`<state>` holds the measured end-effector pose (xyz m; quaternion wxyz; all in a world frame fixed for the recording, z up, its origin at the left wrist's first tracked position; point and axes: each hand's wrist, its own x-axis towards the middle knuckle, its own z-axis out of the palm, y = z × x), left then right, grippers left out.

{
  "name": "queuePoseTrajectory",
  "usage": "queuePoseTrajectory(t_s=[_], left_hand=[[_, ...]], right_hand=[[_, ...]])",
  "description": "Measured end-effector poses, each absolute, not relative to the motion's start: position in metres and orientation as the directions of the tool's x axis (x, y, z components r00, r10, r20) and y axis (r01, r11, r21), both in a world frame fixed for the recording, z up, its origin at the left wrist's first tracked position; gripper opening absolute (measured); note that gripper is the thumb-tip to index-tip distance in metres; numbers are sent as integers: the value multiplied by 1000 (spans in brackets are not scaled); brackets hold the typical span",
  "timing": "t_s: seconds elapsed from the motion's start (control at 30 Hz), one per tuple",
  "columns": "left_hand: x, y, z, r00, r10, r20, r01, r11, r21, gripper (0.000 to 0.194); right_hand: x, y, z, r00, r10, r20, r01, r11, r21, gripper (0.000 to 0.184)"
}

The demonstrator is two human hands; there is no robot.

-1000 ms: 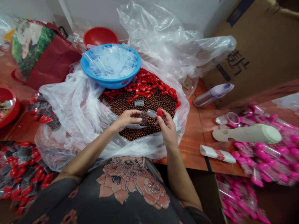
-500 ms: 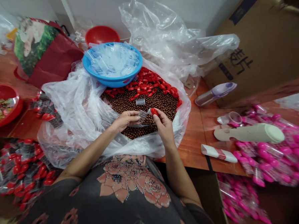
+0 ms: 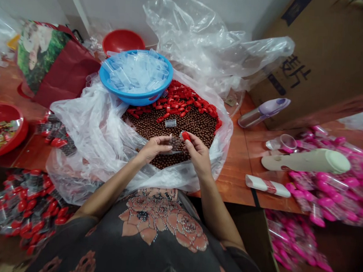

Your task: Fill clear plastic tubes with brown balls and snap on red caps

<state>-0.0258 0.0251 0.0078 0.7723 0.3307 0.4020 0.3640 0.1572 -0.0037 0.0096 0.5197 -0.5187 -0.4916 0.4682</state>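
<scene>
My left hand (image 3: 153,148) grips a small clear plastic tube (image 3: 175,143) holding brown beads. My right hand (image 3: 198,154) pinches a red cap (image 3: 185,136) against the tube's upper end, and the fingers partly hide the join. Both hands are above a heap of brown beads (image 3: 188,126) lying in a clear plastic sheet (image 3: 84,137). Loose red caps (image 3: 183,99) lie along the heap's far side. An unfilled clear tube (image 3: 170,123) rests on the beads. A blue basin (image 3: 140,101) full of clear tubes sits at the heap's far edge.
Filled red-capped tubes (image 3: 28,209) lie in a heap at lower left, and pink-capped ones (image 3: 327,196) cover the wooden table (image 3: 237,167) at right. A red bowl (image 3: 19,131), a red basin (image 3: 122,41) and a cardboard box (image 3: 319,58) stand around.
The red cap has moved left from beside the tube to its upper end, carried by my right hand. My left hand keeps hold of the tube, and the view has shifted slightly.
</scene>
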Motion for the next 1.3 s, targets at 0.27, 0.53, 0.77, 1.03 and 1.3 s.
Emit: queuePoseTrajectory(t_s=[0.27,0.53,0.77,1.03,1.3], left_hand=[[-30,23,7,405,823,-398,-280,526,803,40],[-31,14,10,384,836,-392,-306,515,801,37],[-34,13,9,375,846,-380,-309,500,809,39],[-36,12,12,382,824,-419,-293,538,791,36],[-37,11,8,423,800,-426,-276,561,780,35]], right_hand=[[156,-1,7,88,994,-57,-13,-56,-998,37],[151,-4,6,94,993,-71,-28,-69,-997,36],[150,-5,7,94,996,-1,5,-1,-1000,34],[156,0,1,-86,985,148,71,155,-985,32],[157,0,-6,-151,974,170,146,192,-970,32]])
